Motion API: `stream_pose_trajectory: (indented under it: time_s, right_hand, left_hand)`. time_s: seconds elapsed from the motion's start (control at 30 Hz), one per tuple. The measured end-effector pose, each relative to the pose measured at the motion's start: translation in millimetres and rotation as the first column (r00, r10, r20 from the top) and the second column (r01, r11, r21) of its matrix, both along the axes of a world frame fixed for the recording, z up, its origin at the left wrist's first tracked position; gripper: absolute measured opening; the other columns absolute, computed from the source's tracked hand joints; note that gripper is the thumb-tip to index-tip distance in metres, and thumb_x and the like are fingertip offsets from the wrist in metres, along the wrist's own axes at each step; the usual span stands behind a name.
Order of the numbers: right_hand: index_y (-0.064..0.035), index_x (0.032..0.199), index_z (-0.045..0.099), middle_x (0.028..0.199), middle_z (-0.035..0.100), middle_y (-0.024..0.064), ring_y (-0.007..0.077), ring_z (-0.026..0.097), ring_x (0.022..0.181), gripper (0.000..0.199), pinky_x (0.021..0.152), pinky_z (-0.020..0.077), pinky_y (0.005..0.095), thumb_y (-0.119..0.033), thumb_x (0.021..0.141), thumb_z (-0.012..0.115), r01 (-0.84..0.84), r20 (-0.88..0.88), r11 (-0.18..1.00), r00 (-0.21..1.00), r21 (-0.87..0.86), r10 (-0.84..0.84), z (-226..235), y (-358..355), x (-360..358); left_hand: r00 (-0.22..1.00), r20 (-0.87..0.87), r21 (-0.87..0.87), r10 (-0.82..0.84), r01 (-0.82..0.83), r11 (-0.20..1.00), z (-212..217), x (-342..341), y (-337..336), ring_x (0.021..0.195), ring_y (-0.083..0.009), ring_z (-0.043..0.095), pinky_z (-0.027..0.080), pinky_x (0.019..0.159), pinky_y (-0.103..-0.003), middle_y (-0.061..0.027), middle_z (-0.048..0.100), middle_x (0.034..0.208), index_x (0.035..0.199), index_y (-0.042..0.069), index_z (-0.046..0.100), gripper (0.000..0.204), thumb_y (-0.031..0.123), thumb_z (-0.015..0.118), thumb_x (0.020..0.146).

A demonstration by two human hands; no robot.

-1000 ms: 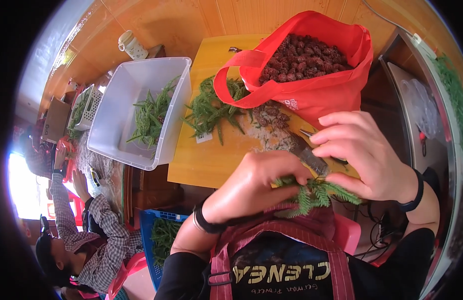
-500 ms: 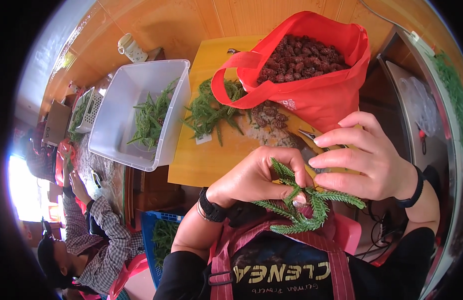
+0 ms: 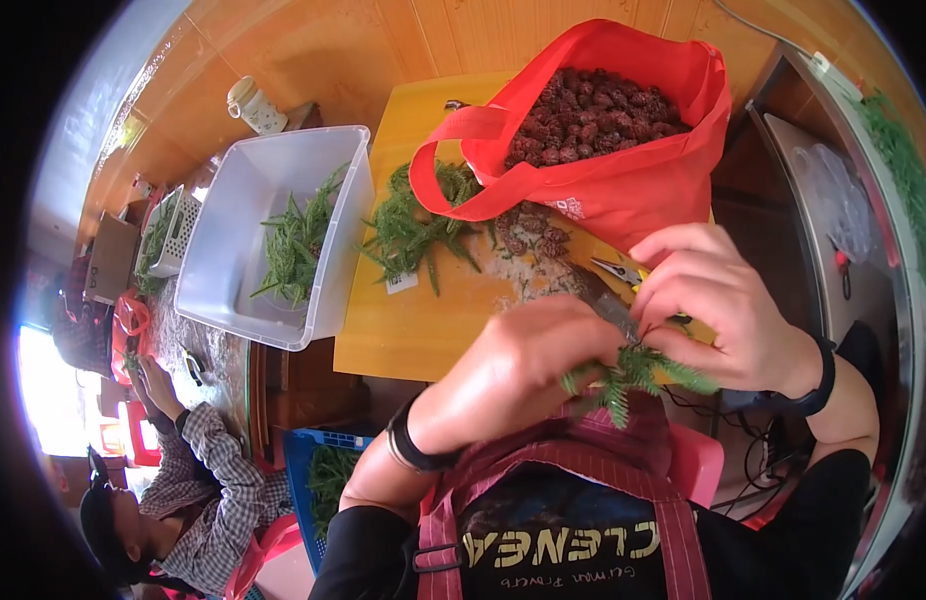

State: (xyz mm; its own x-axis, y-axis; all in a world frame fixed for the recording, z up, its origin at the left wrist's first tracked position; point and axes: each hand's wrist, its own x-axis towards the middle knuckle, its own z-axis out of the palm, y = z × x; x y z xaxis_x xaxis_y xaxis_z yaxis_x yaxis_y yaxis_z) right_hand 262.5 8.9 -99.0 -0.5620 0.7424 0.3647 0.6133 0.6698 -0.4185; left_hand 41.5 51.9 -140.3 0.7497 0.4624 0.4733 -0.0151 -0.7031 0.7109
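Just above my lap, my left hand (image 3: 548, 350) is closed around a green artificial pine sprig (image 3: 631, 382), whose needled tips spread out below the fingers. My right hand (image 3: 713, 305) has its thumb and fingers curled together at the right side of the same sprig, pinching it near its upper part. The fingertips partly hide the stem. Behind my right fingers lie pliers (image 3: 615, 268) with yellow handles on the yellow table (image 3: 383, 345). Beyond my hands, a few brown pine cones (image 3: 528, 228) lie among pale crumbs.
A red bag (image 3: 623, 195) full of pine cones (image 3: 598, 115) stands at the back. Green sprigs (image 3: 418, 225) lie beside it, left of which is a clear plastic bin (image 3: 233, 190) with more. A blue basket (image 3: 301, 465) sits lower left, near a co-worker in a checked shirt (image 3: 223, 530).
My left hand has turned over, back upward, swinging the sprig's tips. My right hand has moved in from open, spread fingers to a pinch on the sprig.
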Motion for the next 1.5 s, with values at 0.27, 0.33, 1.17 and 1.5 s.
stream_pose_trajectory:
  time_s: [0.27,0.33,1.17,1.5]
  right_hand:
    - [-0.0151,0.087,0.063,0.098,0.062,0.0001,0.0247,0.056,0.1,0.019,0.085,0.0394,0.045,-0.015,0.069,0.068,-0.199,0.282,0.925,0.953,0.323,0.107,-3,2,6]
    - [-0.0146,0.084,0.063,0.098,0.062,-0.0007,0.0241,0.056,0.1,0.015,0.086,0.0392,0.045,-0.014,0.07,0.068,-0.197,0.25,0.922,0.961,0.332,0.115,-9,2,9]
    - [-0.01,0.073,0.062,0.084,0.059,0.0,0.0228,0.053,0.104,0.011,0.091,0.0382,0.044,-0.013,0.065,0.069,-0.027,0.303,0.967,0.951,0.252,-0.052,-29,20,9]
    - [-0.0104,0.078,0.064,0.087,0.059,-0.0001,0.0216,0.054,0.101,0.015,0.09,0.0388,0.0422,-0.012,0.065,0.07,0.044,0.179,0.975,0.98,0.219,-0.085,-36,18,14]
  left_hand:
    - [0.966,0.145,-0.606,-0.214,0.258,0.752,-25,7,16,0.085,-0.0136,0.062,0.048,0.077,-0.027,-0.0056,0.065,0.084,0.08,0.002,0.059,0.016,-0.008,0.068,0.071]
    - [0.954,0.196,-0.673,-0.225,0.298,0.677,-31,9,17,0.085,-0.0141,0.062,0.048,0.077,-0.027,-0.0058,0.064,0.085,0.081,0.002,0.059,0.017,-0.008,0.068,0.071]
    - [0.999,-0.032,-0.226,0.028,-0.034,0.973,-49,25,19,0.079,-0.0218,0.061,0.049,0.076,-0.031,-0.0088,0.063,0.084,0.083,0.003,0.059,0.019,-0.006,0.065,0.067]
    - [0.999,-0.019,-0.45,-0.05,0.036,0.892,-59,20,28,0.085,-0.0135,0.06,0.049,0.077,-0.028,-0.0076,0.063,0.091,0.086,0.002,0.056,0.017,-0.004,0.067,0.075]
